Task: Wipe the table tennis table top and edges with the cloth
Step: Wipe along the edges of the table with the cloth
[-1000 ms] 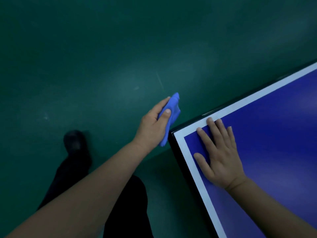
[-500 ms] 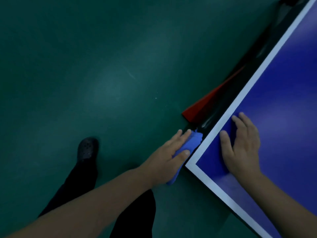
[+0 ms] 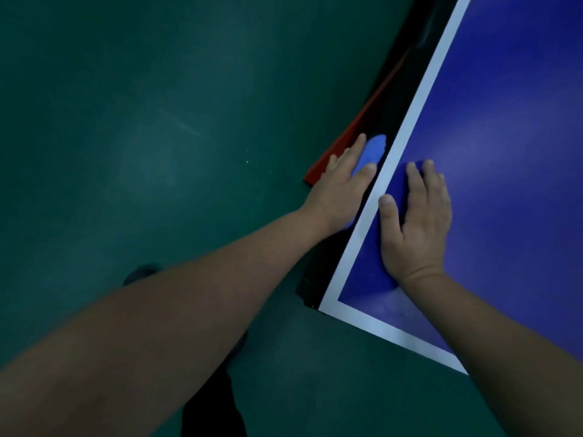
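— How is the cloth (image 3: 371, 152) expected to handle?

— It is judged soft, light and easily bunched, so it is best taken as a wad under the palm, with fingers and thumb spread over it so no loose corner is dragged. The table's (image 3: 407, 134) side edge is judged hard and smooth, so slipping is likely unless pressure is kept on.

— Where is the cloth found?

— It is pressed against the dark side edge of the table, just outside the white border line, a short way up from the near corner. A red strip (image 3: 350, 141) is seen just beyond it, further from the table.

— And the fingers?

— The left hand (image 3: 342, 187) is laid over the cloth, fingers nearly straight, thumb set against it. The right hand (image 3: 416, 216) is rested flat on the table top just inside the white line, fingers spread slightly, nothing held.
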Available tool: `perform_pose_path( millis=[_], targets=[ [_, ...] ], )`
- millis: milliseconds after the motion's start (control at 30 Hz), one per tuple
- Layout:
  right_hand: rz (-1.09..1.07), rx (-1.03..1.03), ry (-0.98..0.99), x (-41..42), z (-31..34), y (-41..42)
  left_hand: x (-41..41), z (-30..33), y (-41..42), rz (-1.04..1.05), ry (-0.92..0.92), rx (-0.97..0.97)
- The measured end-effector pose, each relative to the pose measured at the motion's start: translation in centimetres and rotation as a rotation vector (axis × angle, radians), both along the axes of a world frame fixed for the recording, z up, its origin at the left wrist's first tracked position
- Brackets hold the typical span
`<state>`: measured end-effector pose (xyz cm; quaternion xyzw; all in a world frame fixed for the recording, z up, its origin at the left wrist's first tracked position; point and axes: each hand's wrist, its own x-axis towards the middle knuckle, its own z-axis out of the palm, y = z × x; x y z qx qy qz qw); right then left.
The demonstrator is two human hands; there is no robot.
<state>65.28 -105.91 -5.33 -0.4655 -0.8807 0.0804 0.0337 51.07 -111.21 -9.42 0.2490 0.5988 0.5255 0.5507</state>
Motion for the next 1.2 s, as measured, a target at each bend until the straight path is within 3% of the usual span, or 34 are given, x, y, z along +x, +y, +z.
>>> perform_pose_path(
  millis=[233,400,500,700,1033,1200],
  targets=[
    [-0.004,0.012,0.004,0.0,-0.2,0.0,4.1,1.1,-11.3,0.059,-0.15,0.023],
    [0.0,0.015,0.002,0.0,-0.1,0.4,0.8,0.1,-2.7,0.018,-0.014,0.016],
    [0.002,0.024,-0.005,0.1,-0.1,0.5,0.3,-0.1,-0.9,0.05,-0.036,0.009],
    [0.001,0.024,-0.006,0.1,-0.2,0.5,5.1,1.7,-13.7,0.076,-0.173,0.099],
    [0.009,0.017,-0.013,0.1,0.0,0.3,-0.8,-1.0,0.9,0.048,-0.063,0.016],
    [0.004,0.01,0.0,0.0,-0.1,0.3,3.9,-0.5,-10.1,0.033,-0.122,-0.007]
  ],
)
